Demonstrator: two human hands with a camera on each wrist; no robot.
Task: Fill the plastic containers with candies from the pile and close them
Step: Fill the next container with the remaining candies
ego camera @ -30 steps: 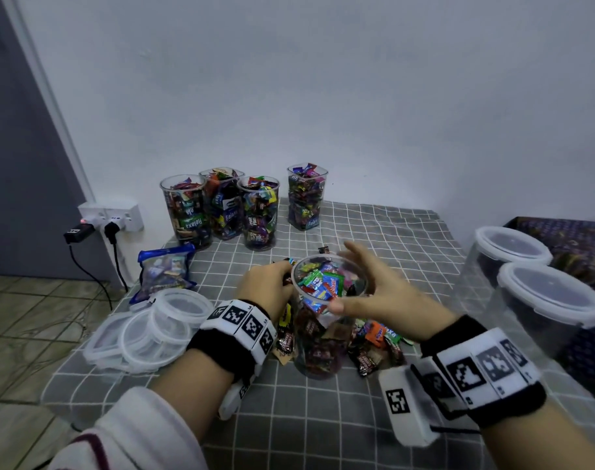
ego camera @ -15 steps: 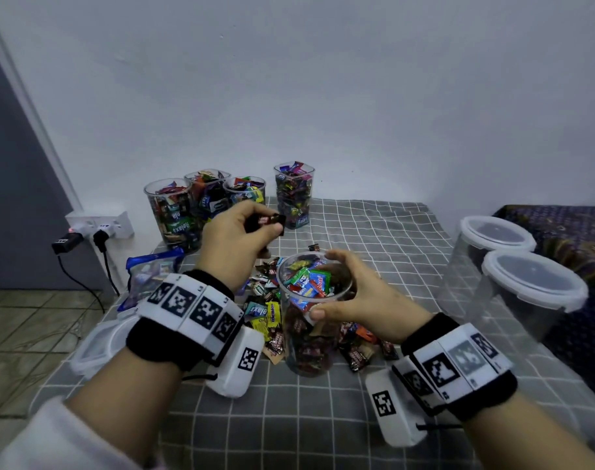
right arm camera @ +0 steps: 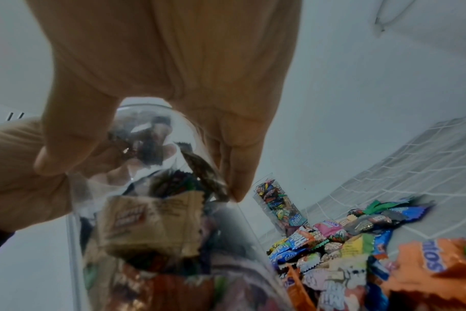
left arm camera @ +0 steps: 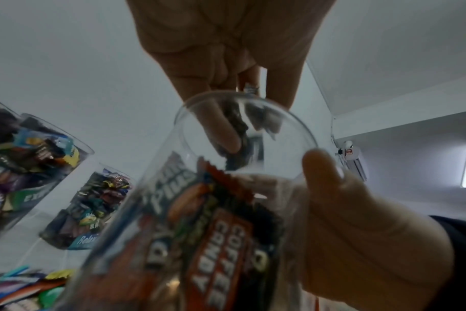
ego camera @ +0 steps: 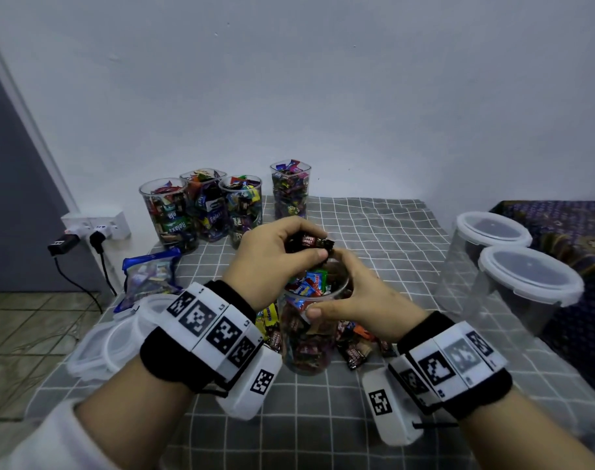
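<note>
Wall sockets (ego camera: 96, 225): white, low on the wall at the far left, with a black plug and cable hanging to the floor.
Loose lids (ego camera: 109, 337): a stack of clear round lids at the table's left edge, partly hidden behind the left wrist band.
Blue bag (ego camera: 150, 273): a blue candy bag lying on the checked cloth (ego camera: 374, 232) just behind the lids.
Filled containers (ego camera: 201, 208): four clear tubs packed with wrapped sweets, standing upright near the wall with no lids on; three are bunched together and the fourth (ego camera: 290, 189) stands a little to their right.
Left hand (ego camera: 272, 256): raised over the open mouth of the centre container, thumb and fingers curled round a few dark-wrapped candies (ego camera: 311, 240). From the left wrist view the fingers (left arm camera: 221, 130) point down into the rim with the dark wrappers between them.
Centre container (ego camera: 309, 334): clear, upright on the cloth, without a lid, filled almost to the top with mixed wrappers; its rim (left arm camera: 242, 134) shows round and open from below.
Candy pile (ego camera: 353, 344): loose sweets on the cloth around the foot of the centre container, spreading to its right (right arm camera: 359, 242).
Right hand (ego camera: 357, 300): wrapped round the upper part of the centre container, thumb on the near side and fingers on the far side.
Large tubs (ego camera: 526, 293): two big clear tubs with white-rimmed lids on, at the table's right edge, one behind the other, well apart from the hands.
</note>
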